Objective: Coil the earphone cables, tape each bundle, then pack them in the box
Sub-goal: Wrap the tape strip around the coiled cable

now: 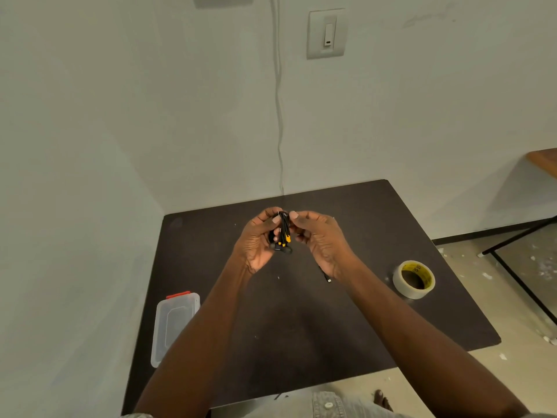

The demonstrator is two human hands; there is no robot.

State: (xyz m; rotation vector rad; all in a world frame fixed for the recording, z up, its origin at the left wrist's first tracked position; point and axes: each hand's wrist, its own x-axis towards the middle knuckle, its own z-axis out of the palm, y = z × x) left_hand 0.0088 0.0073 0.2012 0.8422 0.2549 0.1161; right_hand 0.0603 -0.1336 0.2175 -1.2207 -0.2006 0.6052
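Observation:
A coiled black earphone bundle (283, 233) with yellow-orange parts hangs between both hands above the middle of the dark table (301, 321). My left hand (259, 239) grips its left side with thumb and fingers. My right hand (319, 239) pinches its upper right side. A black cable end with a small plug (326, 276) lies on the table under my right wrist. A roll of clear tape (413, 279) with a yellow core stands on the right. The clear plastic box (173, 324) with a red latch lies closed at the table's left edge.
The table sits in a corner, with walls close behind and to the left. A thin white cord (278, 116) runs down the back wall. Another table's black legs (518, 267) and wooden top stand to the right over a speckled floor.

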